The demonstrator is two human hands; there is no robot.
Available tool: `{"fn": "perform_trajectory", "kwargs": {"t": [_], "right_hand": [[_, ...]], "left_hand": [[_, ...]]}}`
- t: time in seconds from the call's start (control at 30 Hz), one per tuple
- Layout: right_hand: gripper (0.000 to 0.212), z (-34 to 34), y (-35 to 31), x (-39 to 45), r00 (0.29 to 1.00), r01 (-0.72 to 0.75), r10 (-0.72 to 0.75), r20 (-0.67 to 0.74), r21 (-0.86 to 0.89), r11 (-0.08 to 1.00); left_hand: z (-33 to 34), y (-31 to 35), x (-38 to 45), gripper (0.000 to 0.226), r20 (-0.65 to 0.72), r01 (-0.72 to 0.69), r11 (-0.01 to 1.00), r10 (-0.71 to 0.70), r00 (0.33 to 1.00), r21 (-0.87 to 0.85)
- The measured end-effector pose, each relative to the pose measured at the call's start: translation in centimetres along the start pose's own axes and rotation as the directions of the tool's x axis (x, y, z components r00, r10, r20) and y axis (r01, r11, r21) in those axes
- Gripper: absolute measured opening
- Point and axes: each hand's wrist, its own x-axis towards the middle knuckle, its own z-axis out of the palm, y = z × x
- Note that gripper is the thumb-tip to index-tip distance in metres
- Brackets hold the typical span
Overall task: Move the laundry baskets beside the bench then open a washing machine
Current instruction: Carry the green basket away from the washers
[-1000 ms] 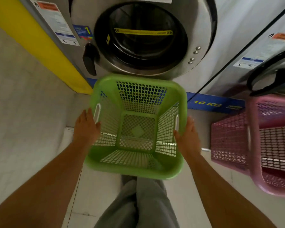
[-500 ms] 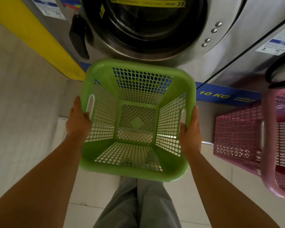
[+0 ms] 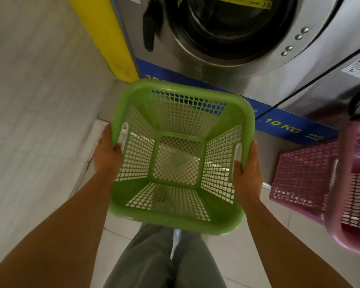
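Note:
An empty green laundry basket [image 3: 233,104] with mesh walls is held in front of me, above my legs. My left hand [image 3: 107,156] grips its left rim by the handle slot, and my right hand [image 3: 247,175] grips the right rim by the other slot. A pink laundry basket [image 3: 303,175] stands on the floor at the right. Straight ahead is a steel washing machine [image 3: 258,67] with its round door [image 3: 226,28] shut and a black handle [image 3: 149,28] on the left side. No bench is in view.
A second machine [image 3: 328,88] stands to the right, behind the pink basket. A tiled wall [image 3: 40,100] and a yellow strip [image 3: 110,38] close off the left. A blue "10 KG" band [image 3: 283,125] runs along the machines' base. My legs [image 3: 164,262] stand on pale floor tiles.
Both hands have closed on the green basket's rims and lifted it. The view has shifted so that the machine and the basket sit further to the right.

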Motion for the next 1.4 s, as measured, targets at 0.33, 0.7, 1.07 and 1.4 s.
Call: {"fn": "perform_trajectory", "kwargs": {"t": [0.33, 0.7, 1.07, 1.4], "right_hand": [[0.074, -1.3, 1.9, -5.7, 0.964, 0.2, -0.179, 0.197, -0.093, 0.975], [0.072, 2.6, 4.1, -13.5, 0.896, 0.303, -0.236, 0.376, -0.128, 0.944], [0.076, 10.2, 6.5, -21.1, 0.852, 0.39, -0.25, 0.46, -0.239, 0.889], [0.074, 17.2, 10.5, -23.8, 0.812, 0.415, -0.225, 0.538, -0.263, 0.871]], "left_hand": [[-1.0, -8.9, -14.1, 0.065, -0.118, 0.245, 0.957, -0.265, 0.957, -0.158], [-1.1, -19.4, -23.8, 0.06, -0.166, 0.429, 0.883, -0.46, 0.872, -0.193], [0.4, -31.3, -30.1, 0.062, -0.146, 0.584, 0.768, -0.63, 0.762, -0.265], [3.9, -38.4, -30.9, 0.064, -0.148, 0.614, 0.732, -0.67, 0.727, -0.294]]}}
